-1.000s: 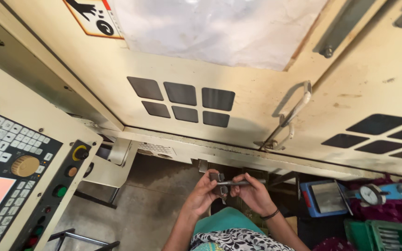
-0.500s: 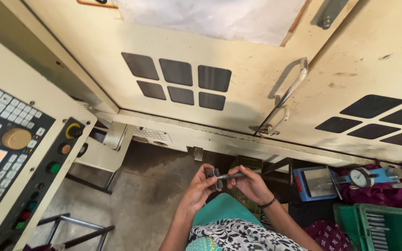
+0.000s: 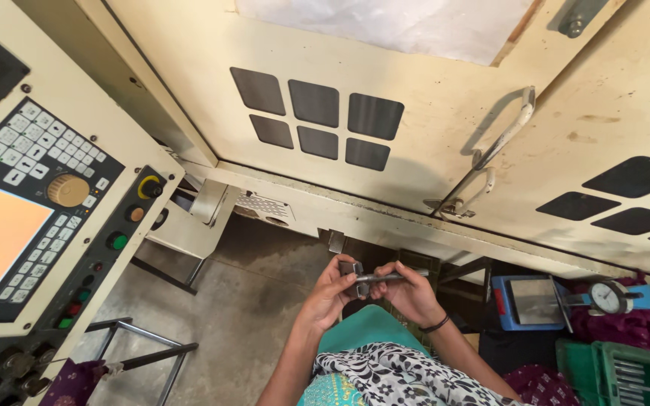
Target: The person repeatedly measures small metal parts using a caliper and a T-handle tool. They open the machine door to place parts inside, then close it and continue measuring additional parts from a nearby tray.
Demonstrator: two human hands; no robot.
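A small grey metal part (image 3: 362,277), a short rod with a blocky head, is held between both hands low in the head view. My left hand (image 3: 329,293) grips the blocky end with thumb and fingers. My right hand (image 3: 409,291), with a dark band on its wrist, pinches the rod end. Both hands hover above my lap, over teal cloth and a black-and-white patterned fabric (image 3: 393,372).
A cream machine door (image 3: 385,143) with dark window panes and a metal handle (image 3: 490,158) fills the top. A control panel (image 3: 39,218) with keys, a knob and a lit screen stands at left. A dial gauge on a blue stand (image 3: 611,297) and a green crate (image 3: 626,372) sit at right.
The view has shifted: the control panel now shows more of its screen. Both hands keep holding the metal part together, in much the same pose.
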